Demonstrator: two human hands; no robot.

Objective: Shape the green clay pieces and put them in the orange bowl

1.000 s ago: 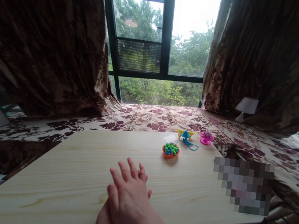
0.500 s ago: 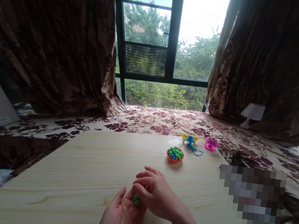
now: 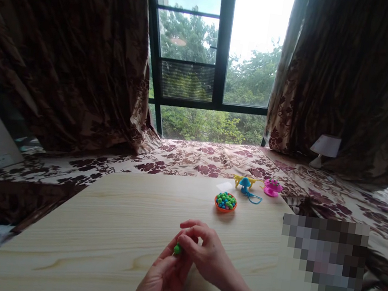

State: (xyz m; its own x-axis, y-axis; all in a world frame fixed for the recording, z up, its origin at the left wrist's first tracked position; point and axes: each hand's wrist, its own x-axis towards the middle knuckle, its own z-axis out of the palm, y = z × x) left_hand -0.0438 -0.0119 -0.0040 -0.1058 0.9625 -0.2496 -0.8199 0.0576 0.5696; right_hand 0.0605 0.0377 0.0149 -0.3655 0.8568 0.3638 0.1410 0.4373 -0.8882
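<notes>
A small round green bead (image 3: 177, 248) shows between the fingertips of my two hands, above the near part of the table. My left hand (image 3: 162, 281) is turned palm up, its thumb brought in against the bead and its fingers behind. My right hand (image 3: 206, 253) reaches over from the right, thumb and forefinger pinched together just above the bead. What lies inside the right pinch is hidden. Farther off stands an orange bowl (image 3: 219, 209) heaped with green and blue beads (image 3: 226, 200).
Behind the bowl, on the pale wooden table (image 3: 114, 221), are a blue mushroom-shaped piece with cord (image 3: 245, 182), a yellow toy (image 3: 238, 178) and a pink stand (image 3: 272, 189). A blurred-out patch (image 3: 323, 255) covers the right edge. A lamp (image 3: 326, 146) stands by the curtain.
My left thumb has closed in from a spread position onto the green bead. The right thumb and forefinger have come together over it. The view has tilted slightly.
</notes>
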